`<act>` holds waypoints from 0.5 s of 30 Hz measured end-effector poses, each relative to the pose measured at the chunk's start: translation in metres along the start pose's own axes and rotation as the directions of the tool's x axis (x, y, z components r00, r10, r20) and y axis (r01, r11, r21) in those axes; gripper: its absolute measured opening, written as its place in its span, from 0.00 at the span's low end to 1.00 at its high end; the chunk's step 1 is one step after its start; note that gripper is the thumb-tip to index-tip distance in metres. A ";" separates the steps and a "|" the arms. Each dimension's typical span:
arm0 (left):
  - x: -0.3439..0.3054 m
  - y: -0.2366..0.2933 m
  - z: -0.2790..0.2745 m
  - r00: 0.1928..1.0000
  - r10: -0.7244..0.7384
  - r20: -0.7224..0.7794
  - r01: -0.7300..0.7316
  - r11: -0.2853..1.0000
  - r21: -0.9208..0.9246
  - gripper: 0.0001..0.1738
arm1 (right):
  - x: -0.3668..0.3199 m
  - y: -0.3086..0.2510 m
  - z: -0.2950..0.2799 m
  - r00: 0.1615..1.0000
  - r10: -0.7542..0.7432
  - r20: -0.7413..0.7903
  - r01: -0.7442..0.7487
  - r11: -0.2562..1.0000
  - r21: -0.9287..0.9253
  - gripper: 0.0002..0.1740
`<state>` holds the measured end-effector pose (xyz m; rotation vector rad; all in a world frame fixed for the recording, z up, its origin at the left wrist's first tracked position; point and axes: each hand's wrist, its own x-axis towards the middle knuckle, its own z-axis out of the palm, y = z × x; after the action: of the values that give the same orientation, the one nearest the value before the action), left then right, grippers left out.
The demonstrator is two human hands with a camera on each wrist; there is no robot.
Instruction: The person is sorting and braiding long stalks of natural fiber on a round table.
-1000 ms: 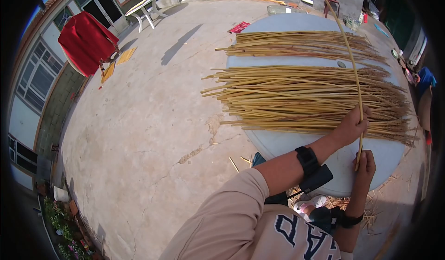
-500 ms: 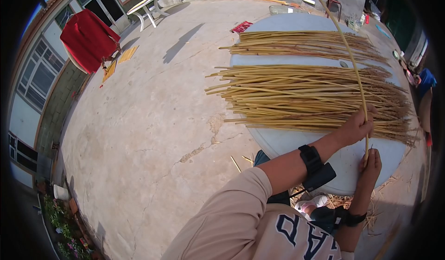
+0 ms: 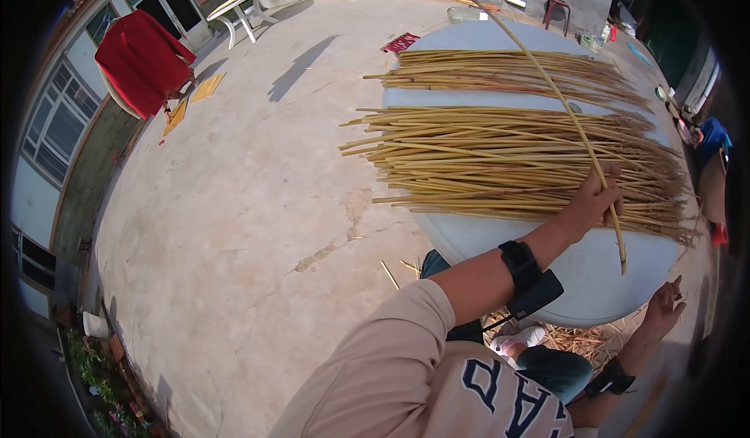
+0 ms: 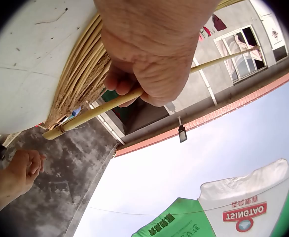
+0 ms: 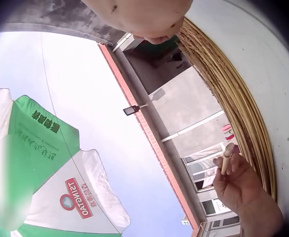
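My left hand (image 3: 595,204) grips a long yellow sorghum stalk (image 3: 558,94) near its thick cut end, which points down toward me. The thin end slants up and away to the left. In the left wrist view, curled fingers (image 4: 120,84) wrap the stalk, its butt sticking out past them. My right hand (image 3: 664,311) is apart from the stalk, beyond the table's right edge, fingers bent. A small dark bit shows at its fingertips; I cannot tell whether it is held. Beneath the left hand lies a wide layer of similar stalks (image 3: 469,153), brushy heads to the right.
A second, narrower row of stalks (image 3: 484,71) lies farther back on the round pale table (image 3: 500,239). Straw scraps (image 3: 582,343) litter the ground below. A dark red stool (image 3: 556,12) stands behind; a red garment (image 3: 144,63) hangs at the far left.
My right hand has left the stalk's butt end and moved right and down, off the table edge. The stalk, still in my left hand, has tipped so its far end swings left.
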<state>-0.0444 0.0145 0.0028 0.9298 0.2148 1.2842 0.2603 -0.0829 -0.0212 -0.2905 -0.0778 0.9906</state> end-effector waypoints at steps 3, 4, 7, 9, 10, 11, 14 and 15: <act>-0.001 0.000 0.002 0.999 -0.034 0.036 0.033 0.999 0.021 0.17 | -0.011 0.032 0.001 0.959 0.254 0.125 -0.197 0.915 -0.351 0.27; -0.002 -0.001 0.002 0.999 -0.032 0.027 0.031 0.999 0.016 0.17 | -0.028 0.057 0.016 0.964 0.250 0.093 -0.160 0.820 -0.549 0.27; 0.001 -0.006 -0.005 1.000 -0.019 -0.011 0.019 1.000 0.021 0.17 | -0.067 0.121 0.051 0.943 0.321 0.086 -0.060 0.417 -0.907 0.25; 0.001 -0.006 -0.007 0.999 -0.009 -0.037 0.010 1.000 0.026 0.17 | -0.085 0.141 0.060 0.900 0.391 0.191 0.101 0.239 -0.966 0.22; 0.000 -0.002 -0.008 0.997 -0.020 -0.080 0.026 0.997 0.074 0.17 | -0.087 0.144 0.058 0.889 0.417 0.187 0.103 0.216 -0.971 0.21; 0.001 0.001 -0.009 0.992 -0.027 -0.124 0.042 0.992 0.120 0.17 | -0.088 0.146 0.055 0.878 0.443 0.183 0.107 0.191 -0.976 0.21; 0.001 0.001 -0.008 0.992 -0.022 -0.123 0.039 0.990 0.137 0.17 | -0.089 0.143 0.051 0.874 0.427 0.234 0.206 0.111 -0.972 0.21; 0.002 0.000 -0.007 0.992 -0.028 -0.120 0.045 0.990 0.137 0.17 | -0.090 0.142 0.052 0.877 0.422 0.231 0.202 0.112 -0.973 0.21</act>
<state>-0.0483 0.0196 -0.0006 0.9654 0.4166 1.3039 0.0852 -0.0738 -0.0048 -1.3790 -1.3035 1.0029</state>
